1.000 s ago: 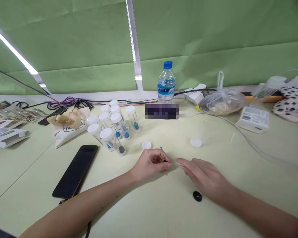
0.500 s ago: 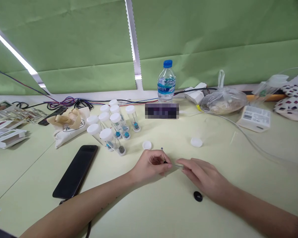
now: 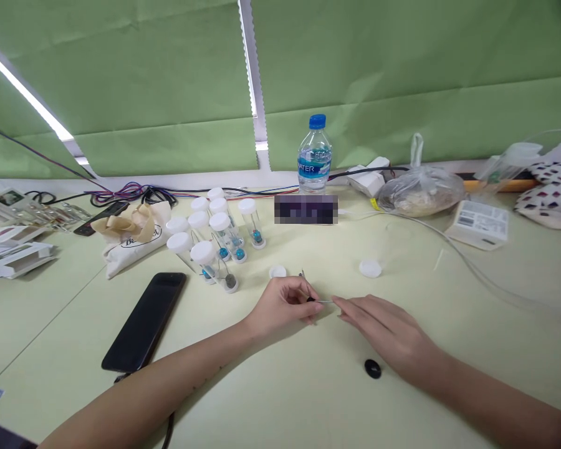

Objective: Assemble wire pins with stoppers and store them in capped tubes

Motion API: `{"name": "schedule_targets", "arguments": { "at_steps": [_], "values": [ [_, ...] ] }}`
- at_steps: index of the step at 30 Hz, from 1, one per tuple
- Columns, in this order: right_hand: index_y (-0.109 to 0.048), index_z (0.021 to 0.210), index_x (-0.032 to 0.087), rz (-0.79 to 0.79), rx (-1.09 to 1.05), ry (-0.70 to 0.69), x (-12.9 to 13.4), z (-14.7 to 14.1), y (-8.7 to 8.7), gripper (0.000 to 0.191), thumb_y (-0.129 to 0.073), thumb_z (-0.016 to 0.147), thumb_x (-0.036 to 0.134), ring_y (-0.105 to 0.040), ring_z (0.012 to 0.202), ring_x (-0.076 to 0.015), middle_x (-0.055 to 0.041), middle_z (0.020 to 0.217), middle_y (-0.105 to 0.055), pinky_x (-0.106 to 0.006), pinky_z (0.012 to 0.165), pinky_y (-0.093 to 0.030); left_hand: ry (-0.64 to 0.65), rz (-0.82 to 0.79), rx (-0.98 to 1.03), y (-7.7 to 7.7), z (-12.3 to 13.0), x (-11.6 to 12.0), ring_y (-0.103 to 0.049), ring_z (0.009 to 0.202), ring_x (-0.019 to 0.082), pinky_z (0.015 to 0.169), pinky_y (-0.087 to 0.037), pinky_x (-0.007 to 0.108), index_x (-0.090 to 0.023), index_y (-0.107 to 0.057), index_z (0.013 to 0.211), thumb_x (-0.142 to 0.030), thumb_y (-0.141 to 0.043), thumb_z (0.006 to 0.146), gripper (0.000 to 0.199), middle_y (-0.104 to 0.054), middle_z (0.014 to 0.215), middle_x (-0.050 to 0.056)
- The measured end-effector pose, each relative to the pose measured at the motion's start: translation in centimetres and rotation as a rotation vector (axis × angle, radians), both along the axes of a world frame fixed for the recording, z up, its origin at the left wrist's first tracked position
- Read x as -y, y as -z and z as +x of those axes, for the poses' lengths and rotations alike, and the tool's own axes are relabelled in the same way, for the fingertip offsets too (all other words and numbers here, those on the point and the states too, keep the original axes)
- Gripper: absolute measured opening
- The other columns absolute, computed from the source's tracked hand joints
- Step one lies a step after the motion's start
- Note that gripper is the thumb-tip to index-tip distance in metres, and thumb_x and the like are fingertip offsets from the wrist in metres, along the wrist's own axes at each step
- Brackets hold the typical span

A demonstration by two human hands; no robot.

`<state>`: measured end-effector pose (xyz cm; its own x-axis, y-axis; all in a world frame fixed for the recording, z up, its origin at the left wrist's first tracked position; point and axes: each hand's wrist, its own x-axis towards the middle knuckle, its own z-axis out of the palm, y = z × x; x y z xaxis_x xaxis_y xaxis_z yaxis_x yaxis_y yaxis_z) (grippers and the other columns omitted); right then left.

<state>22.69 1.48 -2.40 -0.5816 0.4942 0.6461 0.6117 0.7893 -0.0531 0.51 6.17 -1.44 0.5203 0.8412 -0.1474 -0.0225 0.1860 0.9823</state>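
My left hand (image 3: 280,308) is closed, its thumb and index finger pinching a small black piece (image 3: 310,300). From that piece a thin metal rod (image 3: 325,302) runs right, towards my right hand (image 3: 388,330). The fingers of my right hand are pressed together at the rod's far end. A short dark tip (image 3: 302,274) pokes up behind my left fingers; its lower part is hidden. Below my right hand lies a black disc (image 3: 373,368). Two white caps, the left one (image 3: 277,272) and the right one (image 3: 369,269), lie beyond my hands.
Several clear tubes with white lids (image 3: 202,251), holding blue or dark balls on wires, stand left of my hands. A phone (image 3: 144,321) and a cloth pouch (image 3: 135,243) lie further left. At the back are a water bottle (image 3: 315,156), a tied plastic bag (image 3: 421,187) and cables.
My right fingertips have shifted slightly left and up along the rod, and the right hand is flatter. The dark tip behind my left fingers now shows more. The view has shifted slightly.
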Motion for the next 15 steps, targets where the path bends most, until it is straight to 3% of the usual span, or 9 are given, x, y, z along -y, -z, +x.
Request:
{"name": "schedule_targets", "arguments": {
  "at_steps": [4, 15],
  "values": [
    [-0.044, 0.134, 0.010, -0.039, -0.011, 0.003, -0.15, 0.15, 0.37, 0.049, -0.054, 0.088, 0.001, -0.062, 0.079, -0.0183, -0.0102, 0.091, -0.067, -0.033, 0.070, -0.051, -0.021, -0.027, 0.001, 0.17, 0.10, 0.04, -0.062, 0.054, 0.011, 0.054, -0.050, 0.023, -0.013, -0.063, 0.074, -0.028, -0.080, 0.066, 0.024, -0.065, 0.060, 0.000],
    [-0.054, 0.114, 0.017, -0.108, 0.014, 0.076, -0.21, 0.02, 0.69, 0.029, -0.043, 0.091, 0.004, -0.058, 0.061, -0.0143, -0.0019, 0.074, -0.065, -0.029, 0.061, -0.047, 0.020, 0.040, -0.019, 0.21, 0.22, 0.45, -0.054, 0.054, 0.008, 0.053, -0.046, 0.023, -0.013, -0.065, 0.074, -0.028, -0.077, 0.069, 0.020, -0.061, 0.065, -0.001]
  ]
}}
